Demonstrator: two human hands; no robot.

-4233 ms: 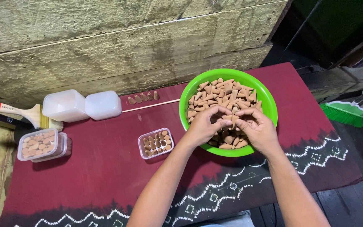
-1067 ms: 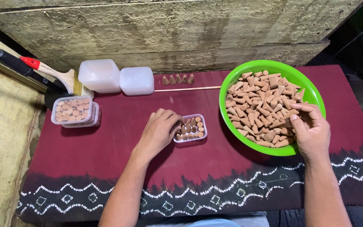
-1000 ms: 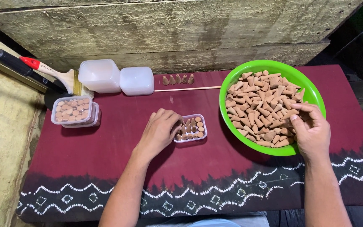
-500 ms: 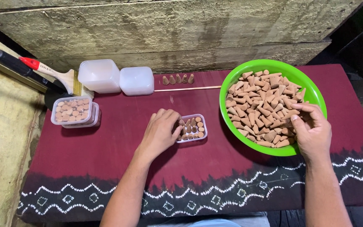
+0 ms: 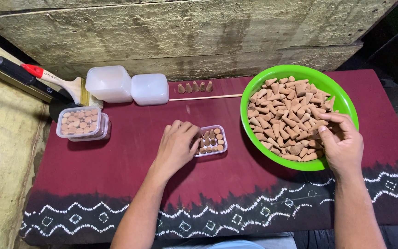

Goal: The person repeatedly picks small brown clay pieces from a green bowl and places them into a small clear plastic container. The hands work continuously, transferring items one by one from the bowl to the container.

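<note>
Small clear box (image 5: 212,141) roughly half filled with cones; my left hand (image 5: 176,147) steadies it, fingers curled against rim. My right hand (image 5: 341,143) pinches cones in green bowl (image 5: 300,74), still heaped. Filled box (image 5: 80,121) stands apart.

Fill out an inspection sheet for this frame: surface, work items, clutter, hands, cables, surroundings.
Surface: dark red cloth with a white patterned border.
Work items: green bowl heaped with brown cones; small clear box partly filled with upright cones.
Clutter: filled clear box, two white lidded tubs, four loose cones standing in a row, thin stick, paintbrush.
Hands: left hand at the small box's left edge; right hand in the bowl, fingers on cones.
Cables: nothing seen.
Surroundings: weathered wooden planks behind.
</note>
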